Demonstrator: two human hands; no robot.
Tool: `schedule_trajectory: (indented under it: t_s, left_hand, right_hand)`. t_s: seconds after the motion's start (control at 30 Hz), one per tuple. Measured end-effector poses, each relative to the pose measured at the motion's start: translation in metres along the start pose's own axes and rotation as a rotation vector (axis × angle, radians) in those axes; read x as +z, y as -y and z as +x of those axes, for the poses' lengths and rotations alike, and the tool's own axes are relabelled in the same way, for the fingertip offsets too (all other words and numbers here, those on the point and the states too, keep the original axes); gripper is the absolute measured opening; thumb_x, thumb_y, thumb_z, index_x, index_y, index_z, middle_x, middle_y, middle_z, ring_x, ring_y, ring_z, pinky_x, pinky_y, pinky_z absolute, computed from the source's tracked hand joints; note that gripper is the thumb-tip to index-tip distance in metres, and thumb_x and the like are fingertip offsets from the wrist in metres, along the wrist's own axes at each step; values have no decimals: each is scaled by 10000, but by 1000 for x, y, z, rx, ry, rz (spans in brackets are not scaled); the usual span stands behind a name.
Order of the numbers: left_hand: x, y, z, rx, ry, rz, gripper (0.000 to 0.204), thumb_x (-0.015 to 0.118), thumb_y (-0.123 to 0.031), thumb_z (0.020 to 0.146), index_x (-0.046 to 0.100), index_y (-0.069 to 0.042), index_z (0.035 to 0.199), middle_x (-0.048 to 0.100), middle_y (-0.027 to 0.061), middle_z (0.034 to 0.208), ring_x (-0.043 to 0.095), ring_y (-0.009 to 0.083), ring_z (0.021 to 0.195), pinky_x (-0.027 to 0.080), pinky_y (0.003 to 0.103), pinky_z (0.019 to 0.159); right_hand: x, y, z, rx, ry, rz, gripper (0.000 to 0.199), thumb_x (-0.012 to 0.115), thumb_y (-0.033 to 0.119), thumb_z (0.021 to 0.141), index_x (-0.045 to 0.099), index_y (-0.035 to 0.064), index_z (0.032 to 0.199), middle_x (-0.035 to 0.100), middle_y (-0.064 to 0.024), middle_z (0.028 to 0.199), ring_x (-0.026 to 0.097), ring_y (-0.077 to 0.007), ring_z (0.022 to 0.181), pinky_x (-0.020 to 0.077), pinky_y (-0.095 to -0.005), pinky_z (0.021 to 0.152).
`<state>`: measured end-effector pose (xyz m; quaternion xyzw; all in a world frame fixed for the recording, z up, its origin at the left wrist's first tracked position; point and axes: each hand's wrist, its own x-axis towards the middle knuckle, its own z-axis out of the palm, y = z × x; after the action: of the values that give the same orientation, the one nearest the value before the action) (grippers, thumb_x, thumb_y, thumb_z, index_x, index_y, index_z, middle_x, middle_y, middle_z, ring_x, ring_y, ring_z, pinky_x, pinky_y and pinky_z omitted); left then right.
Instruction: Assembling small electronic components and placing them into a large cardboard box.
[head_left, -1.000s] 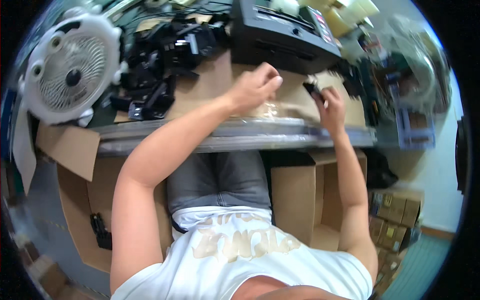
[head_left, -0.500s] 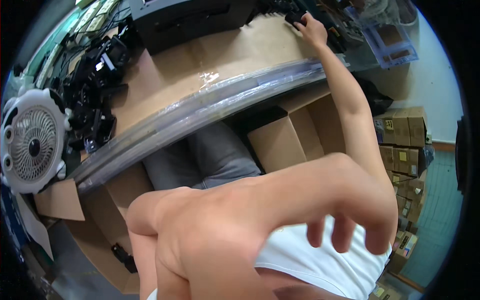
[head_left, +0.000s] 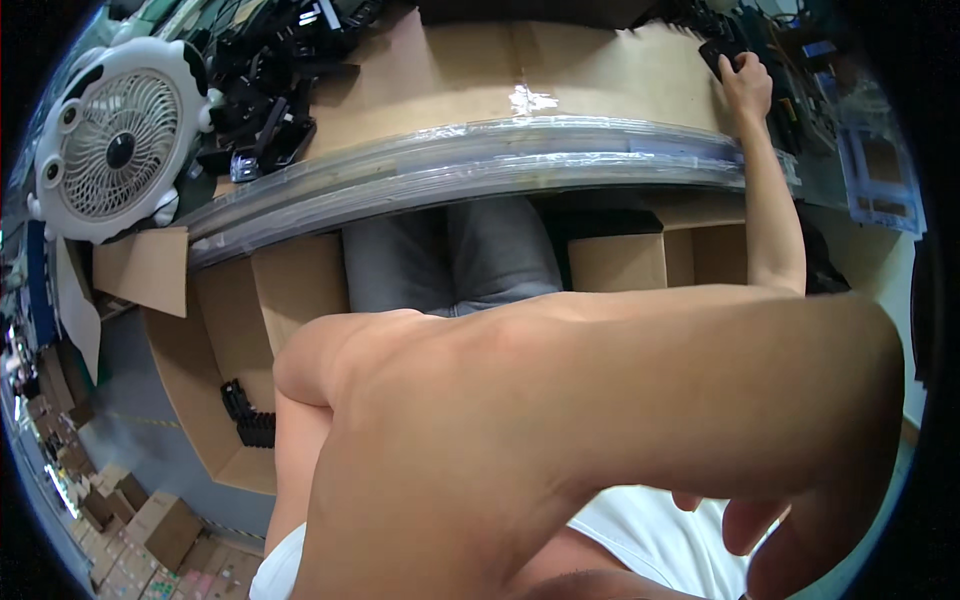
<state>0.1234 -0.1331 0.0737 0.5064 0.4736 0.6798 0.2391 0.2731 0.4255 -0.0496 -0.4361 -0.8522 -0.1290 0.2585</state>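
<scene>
My left arm is bent and fills the foreground. Very close to the view, my left hand (head_left: pixel 820 430) hangs with its fingers loosely bent and a little apart; nothing shows in it, and its palm is hidden. My right arm reaches to the far right of the workbench (head_left: pixel 600 85), which is covered with brown cardboard. There my right hand (head_left: pixel 748 82) grips a small black part (head_left: pixel 722 52) of a kind I cannot make out. Dark cluttered items (head_left: pixel 790 100) lie just beyond that hand.
A white fan (head_left: pixel 120 150) stands at the left beside a heap of black parts (head_left: pixel 260 100). Clear film wraps the bench's front edge (head_left: pixel 480 160). Below are an open carton (head_left: pixel 215 330) with black pieces (head_left: pixel 245 415), and another carton (head_left: pixel 620 262) right of my legs.
The view has shifted, so the bench and fan sit higher and further right. My left hand appears larger and further right. My right hand still grips the black part.
</scene>
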Motion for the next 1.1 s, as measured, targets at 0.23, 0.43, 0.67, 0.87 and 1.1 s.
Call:
schedule_trajectory:
  t_s: [0.23,0.43,0.67,0.87,1.1]
  left_hand:
    - [-16,-8,10,52,-23,129,180,558,-230,945,620,-65,983,588,106,940,542,210,800,462,272,673]
    - [-26,-20,51,181,62,253,201,551,-256,946,623,-68,942,587,109,926,552,226,822,472,282,680]
    - [-147,102,71,76,309,1988,141,680,-156,754,632,-77,860,545,155,1032,557,335,873,525,395,649]
    - [-142,88,83,77,455,1757,143,674,-150,759,634,-73,873,568,143,1034,571,311,894,518,385,640]
    - [-66,81,125,-326,526,779,154,644,-122,834,584,-40,951,633,71,822,564,210,668,492,316,627]
  right_hand:
    - [3,4,5,26,-30,64,368,610,387,887,667,50,1025,706,-129,959,664,-338,884,524,-421,788]
    - [-9,6,8,76,22,154,318,607,333,892,660,58,1043,696,-128,987,650,-333,890,514,-422,785]
    - [-3,23,-9,-49,-199,224,124,618,156,856,643,58,928,648,-125,904,581,-309,811,490,-405,762]
    - [-46,80,-7,-136,-317,505,186,657,164,856,650,48,1001,633,-81,985,566,-262,898,457,-339,838]
    - [-95,191,19,-271,-278,852,252,612,182,908,673,63,1122,618,-107,1088,540,-267,1034,413,-363,923]
